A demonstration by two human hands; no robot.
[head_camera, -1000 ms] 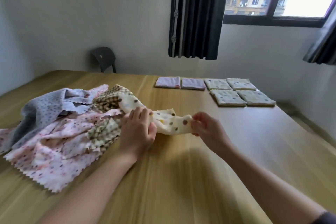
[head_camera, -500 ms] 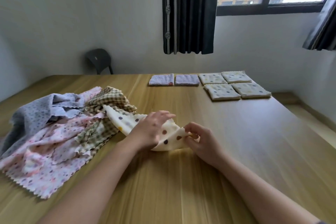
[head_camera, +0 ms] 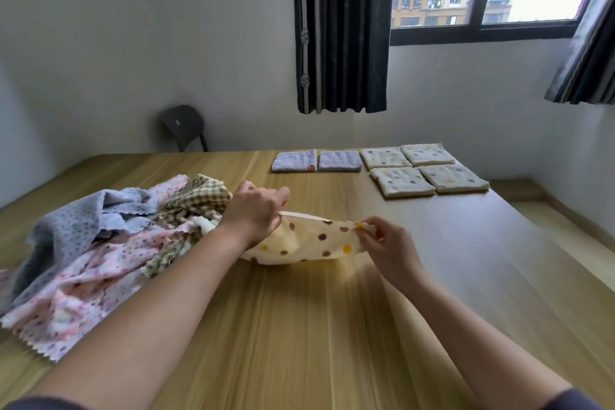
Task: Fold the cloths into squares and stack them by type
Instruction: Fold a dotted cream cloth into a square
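Observation:
A cream cloth with brown and yellow dots (head_camera: 309, 243) hangs slack between my two hands just above the wooden table (head_camera: 299, 326). My left hand (head_camera: 256, 213) pinches its upper left edge. My right hand (head_camera: 382, 240) pinches its right corner. To the left lies a loose pile of unfolded cloths (head_camera: 83, 250): grey-blue dotted, pink floral and green checked. At the far right of the table lie two folded lilac squares (head_camera: 316, 161) and several folded cream dotted squares (head_camera: 426, 170).
A dark chair (head_camera: 183, 126) stands behind the table's far edge by the wall. Dark curtains (head_camera: 342, 27) hang beside a window. The table's right edge runs close to the wall and floor.
The cream dotted cloth has come out of the pile and been lifted off the table. My hands have moved apart, stretching its top edge between them.

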